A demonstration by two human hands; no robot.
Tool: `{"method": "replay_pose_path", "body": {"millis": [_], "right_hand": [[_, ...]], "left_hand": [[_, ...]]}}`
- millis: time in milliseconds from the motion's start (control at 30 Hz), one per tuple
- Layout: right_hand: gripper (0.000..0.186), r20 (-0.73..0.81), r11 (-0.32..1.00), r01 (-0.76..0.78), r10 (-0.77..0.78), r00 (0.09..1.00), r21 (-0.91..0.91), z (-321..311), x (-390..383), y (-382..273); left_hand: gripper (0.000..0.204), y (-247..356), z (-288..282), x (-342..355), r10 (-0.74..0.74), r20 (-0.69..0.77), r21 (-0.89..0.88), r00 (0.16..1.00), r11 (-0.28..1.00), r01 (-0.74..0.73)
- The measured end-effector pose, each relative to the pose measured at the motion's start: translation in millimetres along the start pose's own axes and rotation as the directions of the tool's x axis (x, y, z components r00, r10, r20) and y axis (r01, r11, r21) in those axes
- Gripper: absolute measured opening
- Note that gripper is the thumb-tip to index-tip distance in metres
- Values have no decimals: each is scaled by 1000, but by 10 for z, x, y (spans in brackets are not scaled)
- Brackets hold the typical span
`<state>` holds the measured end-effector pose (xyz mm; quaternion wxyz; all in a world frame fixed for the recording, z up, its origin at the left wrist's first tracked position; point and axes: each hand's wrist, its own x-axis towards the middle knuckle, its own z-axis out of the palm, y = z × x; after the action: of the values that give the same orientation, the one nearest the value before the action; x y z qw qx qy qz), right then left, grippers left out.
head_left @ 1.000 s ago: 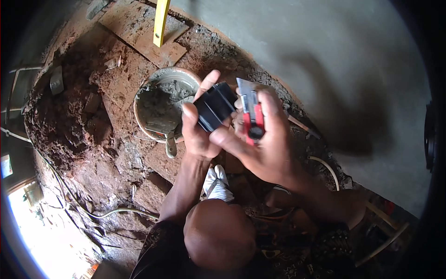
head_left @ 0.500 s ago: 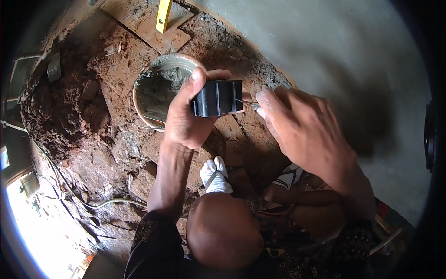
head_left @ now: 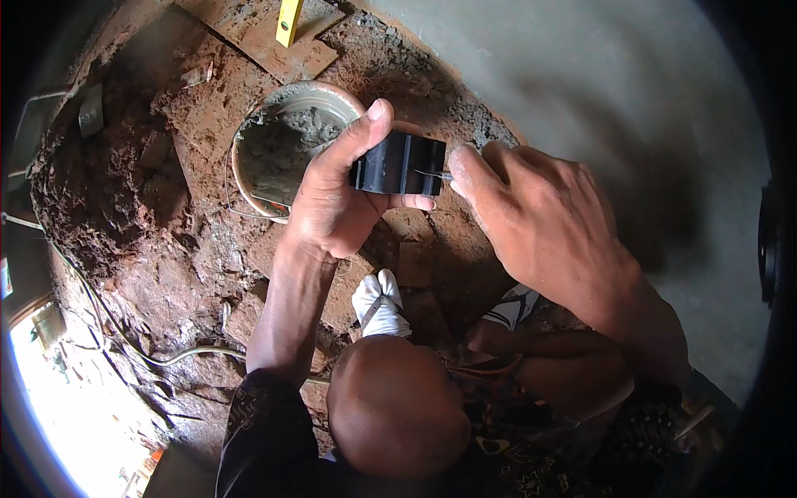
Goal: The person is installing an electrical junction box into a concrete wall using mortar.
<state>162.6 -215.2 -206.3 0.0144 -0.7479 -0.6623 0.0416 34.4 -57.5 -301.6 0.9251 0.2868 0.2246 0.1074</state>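
My left hand (head_left: 332, 195) grips a black plastic piece (head_left: 386, 166) with ridges along it, thumb at the top and fingers underneath. My right hand (head_left: 544, 224) is closed around a utility knife, mostly hidden by its fingers, with the thin metal blade (head_left: 432, 173) against the black piece's right part. Just behind both hands sits a bucket (head_left: 239, 166) with wet grey mortar (head_left: 305, 129) in it.
A yellow level (head_left: 289, 18) rests by boards (head_left: 237, 33) at the top. Reddish dirt and rubble cover the ground, crossed by a hose (head_left: 183, 358) at lower left. A grey surface (head_left: 631, 83) spans the right. My feet in white socks and sandals (head_left: 378, 303) are below.
The black piece has turned from tilted to nearly level. My right hand has rotated palm-down, hiding the red knife handle, and the blade now meets the piece. Both hands have risen slightly in view.
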Motion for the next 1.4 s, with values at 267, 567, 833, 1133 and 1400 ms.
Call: {"method": "replay_pose_path", "body": {"millis": [267,567,833,1133,1400], "right_hand": [[37,79,996,-68,72,994,-58,-23,-6,-115],[37,202,998,-62,58,978,12,-13,45,-66],[23,168,997,-3,-11,986,78,88,53,2],[37,50,998,-62,60,997,30,257,-24,-73],[39,148,976,-75,107,983,-206,-48,-26,-152]], "left_hand": [[55,-49,33,6,11,-59,17,998,1000,-10],[58,61,171,-30,214,-110,404,971,902,-153],[62,67,328,-72,414,-28,809,910,544,-222],[58,-140,-104,116,177,-58,95,982,981,-171],[87,-33,-60,52,339,65,391,938,856,-337]]}}
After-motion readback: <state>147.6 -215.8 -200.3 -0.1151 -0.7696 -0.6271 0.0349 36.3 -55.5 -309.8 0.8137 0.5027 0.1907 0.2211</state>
